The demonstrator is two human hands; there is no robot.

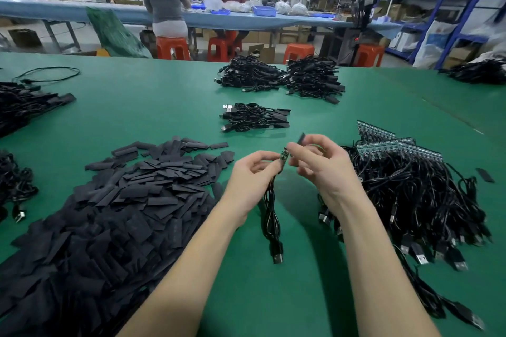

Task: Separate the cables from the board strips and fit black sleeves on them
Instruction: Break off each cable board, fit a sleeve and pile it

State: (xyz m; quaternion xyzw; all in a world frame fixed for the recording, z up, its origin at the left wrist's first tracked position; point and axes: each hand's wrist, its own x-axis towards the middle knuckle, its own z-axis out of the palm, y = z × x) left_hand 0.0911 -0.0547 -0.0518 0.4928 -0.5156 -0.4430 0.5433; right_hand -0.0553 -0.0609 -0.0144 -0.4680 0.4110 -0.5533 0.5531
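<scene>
Left hand (pixel 250 172) is pinching the cable (pixel 271 216) just under its small board (pixel 284 155); right hand (pixel 315 161) fingers are holding a black sleeve (pixel 301 139). Square the sleeve mouth to the board before sliding on.

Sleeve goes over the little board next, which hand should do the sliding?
Right. The right hand already pinches a black sleeve just above the small green board, which the left hand holds with the cable hanging below. The left hand should probably just steady it.
</scene>
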